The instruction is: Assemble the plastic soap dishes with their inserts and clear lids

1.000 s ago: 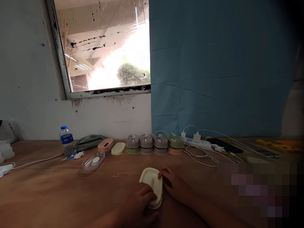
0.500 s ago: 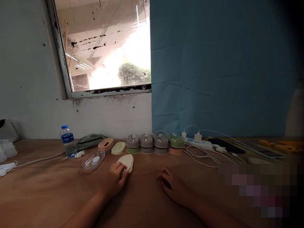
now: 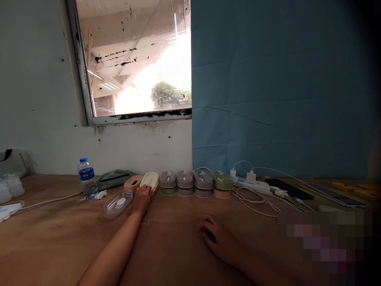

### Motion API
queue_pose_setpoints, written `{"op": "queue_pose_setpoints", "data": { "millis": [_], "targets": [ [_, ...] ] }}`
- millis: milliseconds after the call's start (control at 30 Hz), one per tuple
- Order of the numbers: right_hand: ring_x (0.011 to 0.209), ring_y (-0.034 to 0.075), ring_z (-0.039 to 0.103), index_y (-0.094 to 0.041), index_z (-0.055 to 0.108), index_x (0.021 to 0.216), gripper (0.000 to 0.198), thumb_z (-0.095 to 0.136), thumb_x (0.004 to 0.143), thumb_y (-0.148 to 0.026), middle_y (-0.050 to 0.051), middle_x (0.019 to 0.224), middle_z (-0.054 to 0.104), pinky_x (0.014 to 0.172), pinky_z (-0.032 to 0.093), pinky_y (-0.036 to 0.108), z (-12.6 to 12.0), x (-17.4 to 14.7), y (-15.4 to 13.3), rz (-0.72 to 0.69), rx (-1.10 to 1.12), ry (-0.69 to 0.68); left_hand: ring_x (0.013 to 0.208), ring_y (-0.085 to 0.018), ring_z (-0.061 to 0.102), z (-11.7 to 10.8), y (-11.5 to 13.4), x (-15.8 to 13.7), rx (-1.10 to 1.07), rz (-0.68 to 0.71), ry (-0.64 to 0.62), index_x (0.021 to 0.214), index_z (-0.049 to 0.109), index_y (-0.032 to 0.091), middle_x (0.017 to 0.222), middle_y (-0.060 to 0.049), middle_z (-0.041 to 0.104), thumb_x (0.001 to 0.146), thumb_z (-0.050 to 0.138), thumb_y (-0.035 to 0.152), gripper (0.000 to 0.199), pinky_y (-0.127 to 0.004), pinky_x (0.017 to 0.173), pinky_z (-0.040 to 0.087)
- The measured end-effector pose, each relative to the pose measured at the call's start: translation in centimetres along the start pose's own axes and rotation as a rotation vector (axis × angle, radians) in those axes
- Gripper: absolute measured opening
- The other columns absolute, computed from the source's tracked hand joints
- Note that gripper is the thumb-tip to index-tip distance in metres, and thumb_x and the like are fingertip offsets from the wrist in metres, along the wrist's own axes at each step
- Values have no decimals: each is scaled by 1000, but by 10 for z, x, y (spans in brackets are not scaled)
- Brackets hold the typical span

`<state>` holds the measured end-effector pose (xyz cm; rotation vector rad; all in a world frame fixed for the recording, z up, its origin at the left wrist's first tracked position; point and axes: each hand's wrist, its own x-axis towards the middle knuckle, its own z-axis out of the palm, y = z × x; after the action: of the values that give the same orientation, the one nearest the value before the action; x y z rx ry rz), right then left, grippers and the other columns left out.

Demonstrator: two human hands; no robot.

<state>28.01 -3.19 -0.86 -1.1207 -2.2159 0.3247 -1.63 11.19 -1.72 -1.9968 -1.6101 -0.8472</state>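
Observation:
My left hand [image 3: 142, 196] reaches to the back of the table, its fingers on the near edge of a cream oval lunch box part [image 3: 150, 180]. That piece sits on top of another cream piece, mostly covered. Just left of it stands a peach lunch box part [image 3: 133, 182] with a dark slot. Beside my left wrist lies a clear oval cover [image 3: 117, 203] with a white round spot. My right hand [image 3: 212, 234] rests on the table, fingers loosely curled, a gap by the thumb, nothing in it. Several closed lunch boxes [image 3: 185, 183] stand in a row behind.
A water bottle [image 3: 87, 178], a crumpled tissue [image 3: 101, 194] and a green pouch [image 3: 115, 179] are at the back left. On the right lie a power strip [image 3: 253, 184], loose white cables [image 3: 256, 201], a black phone [image 3: 288, 188] and a tablet [image 3: 330, 194].
My left hand has carried the cream piece from the table's middle back onto the other cream piece. My right hand has stayed in place; the view has shifted slightly.

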Motion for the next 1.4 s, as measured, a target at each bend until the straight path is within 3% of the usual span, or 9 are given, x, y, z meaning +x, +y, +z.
{"op": "queue_pose_setpoints", "data": {
  "millis": [233, 533, 1400],
  "targets": [
    [85, 17, 50, -20, 54, 81, 22, 42, 71, -5, 4, 94, 50, 76, 41, 27, 2, 0, 3, 21, -12, -1, 86, -22, 53, 17, -10, 13, 24, -46, -131, 89, 58, 13, 92, -11, 56, 84, 39, 21, 21, -33, 77, 37],
    [85, 17, 51, -20, 56, 82, 23, 43, 70, -5, 4, 94, 49, 76, 41, 27, 1, 0, 1, 20, 7, 0, 102, -21, 47, 19, -12, 12, -46, -86, -263, 103, 53, 15, 107, -10, 53, 78, 48, 28, 29, -28, 84, 35],
    [85, 17, 51, -20, 54, 82, 21, 44, 71, -5, 4, 94, 50, 76, 41, 27, 1, -1, 1, 16, 5, -5, 95, -19, 49, 28, -27, 15, -252, -67, -231, 96, 56, 14, 101, -8, 57, 74, 53, 20, 22, -29, 84, 36]
  ]
}}
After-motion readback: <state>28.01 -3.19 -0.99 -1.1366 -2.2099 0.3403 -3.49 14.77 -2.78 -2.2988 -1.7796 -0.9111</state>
